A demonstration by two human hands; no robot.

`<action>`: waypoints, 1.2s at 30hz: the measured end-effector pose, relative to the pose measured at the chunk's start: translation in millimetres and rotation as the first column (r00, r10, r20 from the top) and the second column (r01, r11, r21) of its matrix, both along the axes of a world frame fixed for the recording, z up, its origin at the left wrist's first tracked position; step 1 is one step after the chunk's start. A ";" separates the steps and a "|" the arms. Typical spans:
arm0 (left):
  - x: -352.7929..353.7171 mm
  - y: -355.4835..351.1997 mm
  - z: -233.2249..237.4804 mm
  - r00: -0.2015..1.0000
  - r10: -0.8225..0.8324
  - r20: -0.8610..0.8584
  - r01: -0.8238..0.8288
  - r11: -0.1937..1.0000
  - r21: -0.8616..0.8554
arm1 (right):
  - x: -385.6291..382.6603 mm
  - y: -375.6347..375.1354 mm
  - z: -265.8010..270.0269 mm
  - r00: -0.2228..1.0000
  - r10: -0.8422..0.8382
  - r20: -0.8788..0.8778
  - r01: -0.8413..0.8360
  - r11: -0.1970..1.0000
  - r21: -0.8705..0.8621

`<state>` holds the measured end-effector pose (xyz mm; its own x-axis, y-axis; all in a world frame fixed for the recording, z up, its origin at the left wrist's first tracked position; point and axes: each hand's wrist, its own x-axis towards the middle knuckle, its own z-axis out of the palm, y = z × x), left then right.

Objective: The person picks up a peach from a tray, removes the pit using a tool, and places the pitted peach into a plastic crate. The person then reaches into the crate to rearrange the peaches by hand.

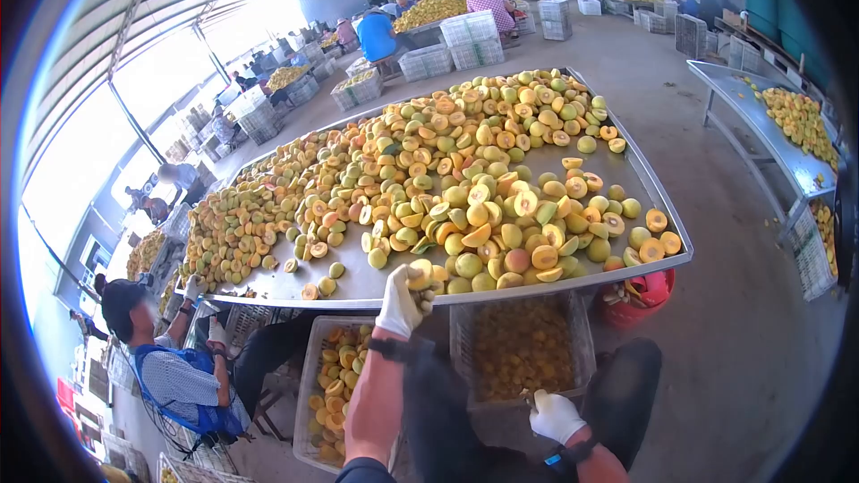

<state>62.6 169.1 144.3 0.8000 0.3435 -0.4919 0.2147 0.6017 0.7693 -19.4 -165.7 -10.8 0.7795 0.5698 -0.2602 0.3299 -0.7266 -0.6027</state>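
My left hand (400, 302), in a white glove, is raised to the near edge of the metal sorting table (349, 283) and closes around a yellow-green peach (420, 275) from the pile. My right hand (555, 415), also gloved in white, is low by my right knee with its fingers curled; a thin blade-like object seems to stick out of it, too small to be sure. The table carries a big heap of whole and halved peaches (465, 188). Under it stand two plastic crates: one with halved peaches (335, 385), one with fruit behind mesh (523, 349).
A person in a blue apron (179, 367) sits at my left by the table corner. A red bucket (640, 297) stands under the table's right end. A second metal table with peaches (787, 125) is at the right. Other workers and stacked crates (465, 40) are far back.
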 end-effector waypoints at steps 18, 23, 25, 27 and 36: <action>-125.6 -136.9 -138.3 0.950 -0.025 0.311 0.049 0.996 -0.072 | -22.0 -9.5 17.4 0.990 -0.141 -0.023 0.140 0.917 0.375; -128.5 -143.5 -129.5 0.962 0.203 0.181 -0.048 0.779 -0.625 | -31.4 -4.1 43.8 0.988 -0.149 -0.027 0.147 0.903 0.403; -131.5 -150.7 -122.8 0.963 0.253 0.095 -0.133 0.751 -0.647 | -34.9 -0.3 61.1 0.991 -0.113 -0.066 0.130 0.916 0.379; -133.5 -152.1 -126.1 0.971 0.222 0.084 -0.119 0.763 -0.636 | -37.7 4.8 69.1 0.994 -0.082 -0.070 0.100 0.948 0.302; -139.9 -160.8 -124.6 0.962 0.205 0.179 -0.064 0.810 -0.582 | -48.1 22.9 53.7 0.995 -0.079 0.063 0.064 0.975 0.213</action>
<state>-77.3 8.2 19.8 0.8778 0.1722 -0.4471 -0.0352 0.9538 0.2982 -67.5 -142.8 42.9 0.8323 0.5481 -0.0833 0.3287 -0.6088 -0.7221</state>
